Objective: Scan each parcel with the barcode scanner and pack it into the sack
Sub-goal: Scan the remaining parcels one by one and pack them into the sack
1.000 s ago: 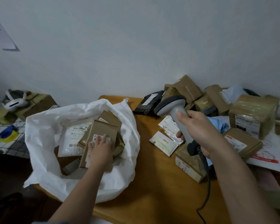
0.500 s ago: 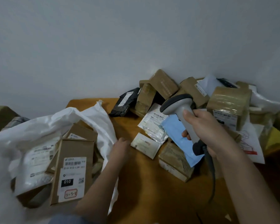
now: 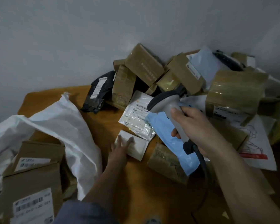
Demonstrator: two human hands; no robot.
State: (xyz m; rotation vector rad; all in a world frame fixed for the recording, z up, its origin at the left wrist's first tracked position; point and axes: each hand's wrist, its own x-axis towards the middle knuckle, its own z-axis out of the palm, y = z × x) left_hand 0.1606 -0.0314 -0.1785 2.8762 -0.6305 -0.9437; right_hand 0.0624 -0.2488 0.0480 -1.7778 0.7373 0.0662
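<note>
Setting: orange tabletop [image 3: 136, 188] against a grey wall.
Left hand [image 3: 120, 149]: we have left the sack [image 3: 68, 126] at near left; straight fingers now rest on a small white parcel [image 3: 136, 147].
Right hand [image 3: 199, 131]: still grips the barcode scanner [image 3: 170, 105].
Meaning: the next parcel awaits scanning.

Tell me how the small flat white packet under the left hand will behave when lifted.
The small flat white packet looks thin, so probably light and somewhat bendy. It lies flat on the wooden table, so the left hand may need to slide it first.
</note>
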